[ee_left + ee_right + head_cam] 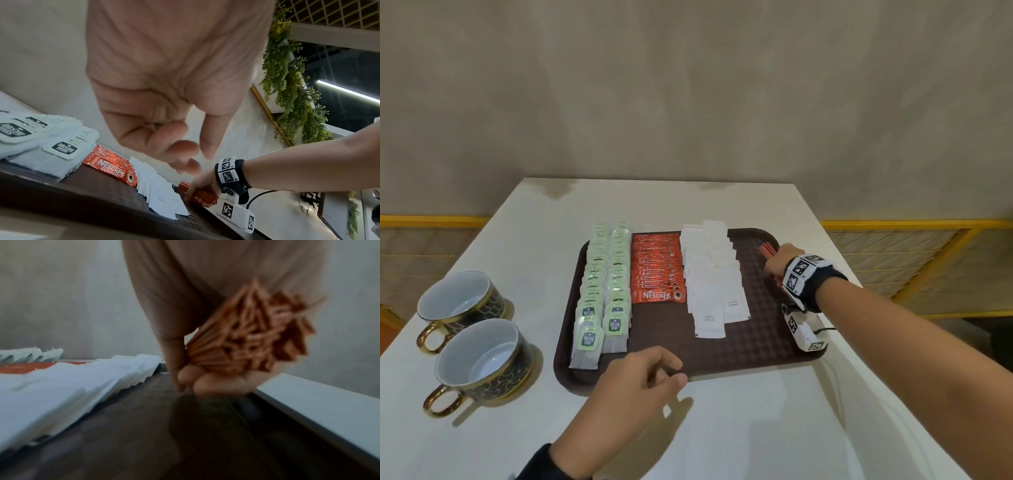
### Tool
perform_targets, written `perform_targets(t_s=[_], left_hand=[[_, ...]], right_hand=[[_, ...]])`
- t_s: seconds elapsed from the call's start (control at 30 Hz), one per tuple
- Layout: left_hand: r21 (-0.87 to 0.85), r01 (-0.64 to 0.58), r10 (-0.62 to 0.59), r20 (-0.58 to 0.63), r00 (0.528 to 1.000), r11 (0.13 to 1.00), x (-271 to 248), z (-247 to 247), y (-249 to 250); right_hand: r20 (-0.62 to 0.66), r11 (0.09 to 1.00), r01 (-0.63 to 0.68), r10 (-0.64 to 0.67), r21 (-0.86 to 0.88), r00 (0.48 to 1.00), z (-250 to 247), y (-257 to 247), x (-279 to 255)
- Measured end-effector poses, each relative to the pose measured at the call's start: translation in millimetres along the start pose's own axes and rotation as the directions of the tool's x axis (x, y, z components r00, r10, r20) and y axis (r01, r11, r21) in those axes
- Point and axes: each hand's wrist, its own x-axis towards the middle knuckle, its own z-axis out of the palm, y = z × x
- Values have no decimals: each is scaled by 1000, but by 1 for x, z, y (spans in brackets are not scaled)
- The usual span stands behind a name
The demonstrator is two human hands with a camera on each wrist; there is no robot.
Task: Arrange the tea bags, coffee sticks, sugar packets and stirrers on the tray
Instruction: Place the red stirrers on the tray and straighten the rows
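Thin red plastic stirrers point(246, 334), bunched in gripping right hand point(777, 262) over dark brown tray point(756, 346); best lowered flat beside white sugar packets point(714, 274). Left hand point(633, 387) loosely curled, empty.

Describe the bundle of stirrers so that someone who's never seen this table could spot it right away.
Start at the dark brown tray on the white table and go to its far right corner, past the white sugar packets. There the right hand grips the stirrers, a fistful of thin orange-red sticks. They are the only thing on the tray that is not a flat packet.
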Motion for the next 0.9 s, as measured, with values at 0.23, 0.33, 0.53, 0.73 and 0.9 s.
perform_targets(t_s=[0.23, 0.33, 0.53, 0.73, 0.9], left_hand=[[-3, -10, 10, -8, 1000, 1000, 7, 3, 2], [9, -16, 16, 2, 1000, 1000, 10, 4, 2], [48, -16, 15, 6, 1000, 999, 14, 4, 3], [77, -14, 13, 9, 1000, 997, 13, 5, 1], [91, -16, 14, 24, 1000, 996, 11, 7, 1]], right_hand=[[-26, 987, 35, -40, -159, 999, 4, -3, 19], [-44, 977, 72, -82, -203, 996, 4, -2, 24], [-40, 933, 133, -156, -334, 987, 6, -4, 24], [-41, 933, 155, -177, -325, 983, 2, -3, 21], [-60, 928, 182, -212, -324, 975, 2, 4, 22]])
